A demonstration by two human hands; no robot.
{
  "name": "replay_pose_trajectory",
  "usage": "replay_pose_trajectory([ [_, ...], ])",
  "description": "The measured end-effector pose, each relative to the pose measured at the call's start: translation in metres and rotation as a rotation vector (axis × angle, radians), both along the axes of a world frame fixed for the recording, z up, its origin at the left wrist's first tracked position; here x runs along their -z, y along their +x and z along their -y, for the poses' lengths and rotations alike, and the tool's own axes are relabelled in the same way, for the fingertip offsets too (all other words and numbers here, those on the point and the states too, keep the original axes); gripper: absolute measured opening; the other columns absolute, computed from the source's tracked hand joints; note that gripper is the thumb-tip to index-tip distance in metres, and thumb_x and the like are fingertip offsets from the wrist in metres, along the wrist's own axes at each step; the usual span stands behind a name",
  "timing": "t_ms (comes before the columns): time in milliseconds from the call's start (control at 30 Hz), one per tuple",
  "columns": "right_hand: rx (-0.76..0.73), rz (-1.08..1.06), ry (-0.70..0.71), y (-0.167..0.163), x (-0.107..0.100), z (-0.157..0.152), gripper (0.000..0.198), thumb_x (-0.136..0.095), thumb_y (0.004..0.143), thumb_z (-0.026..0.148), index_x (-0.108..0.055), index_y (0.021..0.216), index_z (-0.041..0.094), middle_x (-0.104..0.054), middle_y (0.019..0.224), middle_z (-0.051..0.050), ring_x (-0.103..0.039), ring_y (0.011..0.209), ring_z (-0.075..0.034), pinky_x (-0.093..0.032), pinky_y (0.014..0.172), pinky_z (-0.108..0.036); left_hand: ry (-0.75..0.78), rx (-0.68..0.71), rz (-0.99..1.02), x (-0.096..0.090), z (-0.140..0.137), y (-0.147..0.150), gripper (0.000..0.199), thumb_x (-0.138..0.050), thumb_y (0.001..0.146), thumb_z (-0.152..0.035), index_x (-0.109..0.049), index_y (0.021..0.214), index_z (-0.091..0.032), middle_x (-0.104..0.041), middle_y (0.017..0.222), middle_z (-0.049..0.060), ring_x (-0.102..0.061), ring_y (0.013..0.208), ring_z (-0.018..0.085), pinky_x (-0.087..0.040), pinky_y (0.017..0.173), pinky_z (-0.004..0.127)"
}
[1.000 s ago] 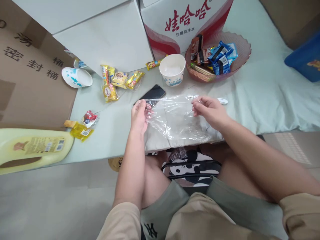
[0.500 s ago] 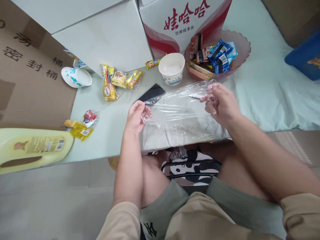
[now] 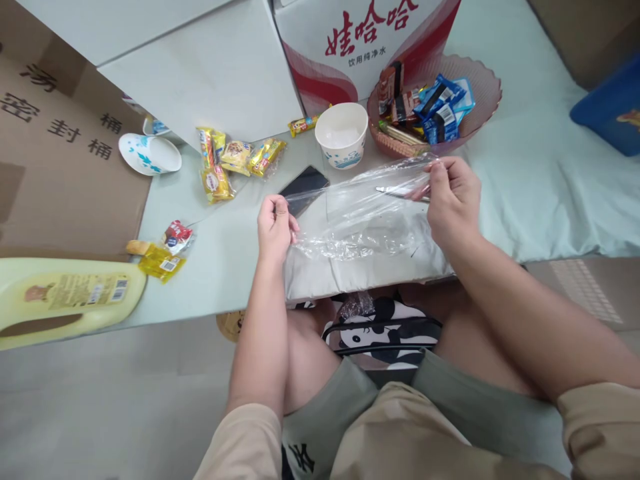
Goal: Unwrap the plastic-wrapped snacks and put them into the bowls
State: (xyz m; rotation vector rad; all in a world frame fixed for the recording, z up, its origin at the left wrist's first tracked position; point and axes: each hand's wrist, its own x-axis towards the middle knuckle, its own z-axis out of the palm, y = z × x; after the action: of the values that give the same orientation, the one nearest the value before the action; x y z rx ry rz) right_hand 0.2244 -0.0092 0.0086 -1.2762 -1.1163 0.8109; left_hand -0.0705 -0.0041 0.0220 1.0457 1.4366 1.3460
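A sheet of clear plastic wrap (image 3: 350, 217) is stretched between my two hands above the front of the table, its lower edge crumpled. My left hand (image 3: 276, 223) pinches its left end, fingers closed. At the other end, my right hand (image 3: 453, 200) grips the film with thumb and fingers pressed together. A slim, pointed metal tool (image 3: 393, 192) shows through the wrap beside my right hand; I cannot tell its kind or whether that hand touches it. A black phone (image 3: 307, 187) lies just behind the left part of the film. Behind the film stands a white paper bowl (image 3: 341, 137).
A pink bowl (image 3: 483, 107) of packaged snacks stands back right. Several yellow snack packets (image 3: 233, 157) lie left of centre. A tipped paper bowl (image 3: 150, 153), opened wrappers (image 3: 163, 260) and a yellow jug (image 3: 70, 293) are at the left. A water carton (image 3: 365, 53) stands behind.
My right hand has turned and moved slightly right, its fingers now closed more firmly over the film. The wrap is pulled a little wider; its lower edge has risen. My left hand stays nearly in place.
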Motion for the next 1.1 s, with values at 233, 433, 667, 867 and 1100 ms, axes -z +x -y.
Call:
replay_pose_trajectory([
  [233,-0.096,-0.129,-0.138,0.003,-0.004,-0.004,0.036,-0.058,0.093,0.064,-0.058,0.098,0.029,-0.052,0.058,0.005,-0.042,0.039,-0.009,-0.026,0.037,-0.024,0.122,-0.091,-0.053,0.002,-0.004,0.000,0.035,-0.076,0.086,-0.048,-0.054,0.080,-0.022,-0.050,0.047,-0.009,-0.053,0.041,0.007,-0.043,0.045,0.016],
  [433,-0.271,-0.124,-0.214,0.002,0.000,-0.005,0.051,-0.066,0.088,0.056,-0.050,0.131,0.034,-0.071,0.098,-0.002,-0.069,0.078,-0.017,-0.054,0.065,-0.031,0.022,-0.136,0.180,-0.009,-0.004,0.001,0.048,-0.077,0.081,-0.060,-0.047,0.080,-0.023,-0.051,0.058,-0.008,-0.038,0.038,0.003,-0.018,0.034,0.018],
  [667,-0.358,-0.141,-0.340,-0.010,-0.002,0.000,0.029,-0.079,0.078,0.041,-0.064,0.095,0.023,-0.065,0.080,0.001,-0.065,0.063,-0.013,-0.050,0.051,-0.024,0.010,-0.237,0.183,-0.005,-0.011,-0.012,0.052,-0.068,0.081,-0.072,-0.049,0.088,-0.024,-0.047,0.057,-0.009,-0.046,0.043,0.005,-0.027,0.040,0.019],
  [867,-0.487,-0.155,-0.543,0.006,-0.016,0.000,0.018,-0.082,0.078,0.030,-0.068,0.085,0.021,-0.063,0.065,0.002,-0.041,0.038,-0.005,-0.028,0.031,-0.019,0.051,-0.267,0.097,0.000,-0.013,-0.025,0.047,-0.071,0.085,-0.063,-0.045,0.085,-0.023,-0.043,0.052,-0.011,-0.039,0.038,0.003,-0.018,0.036,0.018],
  [1100,-0.800,-0.120,-0.848,0.028,-0.022,0.001,0.023,-0.080,0.081,0.042,-0.073,0.085,0.020,-0.057,0.047,0.002,-0.037,0.031,-0.009,-0.023,0.028,-0.023,0.033,-0.228,0.060,-0.001,-0.012,-0.023,0.044,-0.075,0.085,-0.055,-0.047,0.081,-0.022,-0.036,0.048,-0.012,-0.032,0.035,0.002,-0.017,0.036,0.019],
])
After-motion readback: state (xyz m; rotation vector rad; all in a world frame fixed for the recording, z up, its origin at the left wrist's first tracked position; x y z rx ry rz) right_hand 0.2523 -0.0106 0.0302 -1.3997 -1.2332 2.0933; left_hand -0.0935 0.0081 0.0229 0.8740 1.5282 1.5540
